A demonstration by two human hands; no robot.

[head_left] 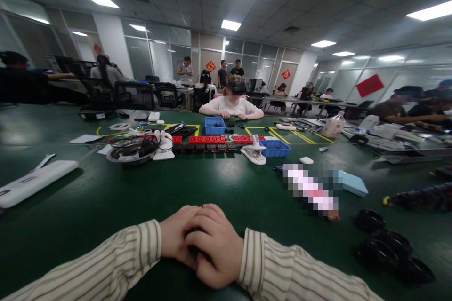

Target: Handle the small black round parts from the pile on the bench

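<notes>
Both hands rest together on the green table (pixel 141 197), close to its near edge. My right hand (pixel 219 244) lies on top, its fingers curled over my left hand (pixel 178 235). The left fingers are mostly covered, so whether they hold anything is hidden. Striped sleeves reach to both wrists. Beyond the hands, a white clip-like stand (pixel 254 153) and another white device (pixel 163 146) flank a row of red socket strips (pixel 207 139) and black blocks (pixel 205 148). All of these are apart from my hands.
A metal bowl of cables (pixel 130 153) and a long white case (pixel 38 183) lie left. Blue bins (pixel 275 148), a light-blue box (pixel 353 183) and black rings (pixel 379 249) stand ahead and right. A person (pixel 231 103) leans on the far edge.
</notes>
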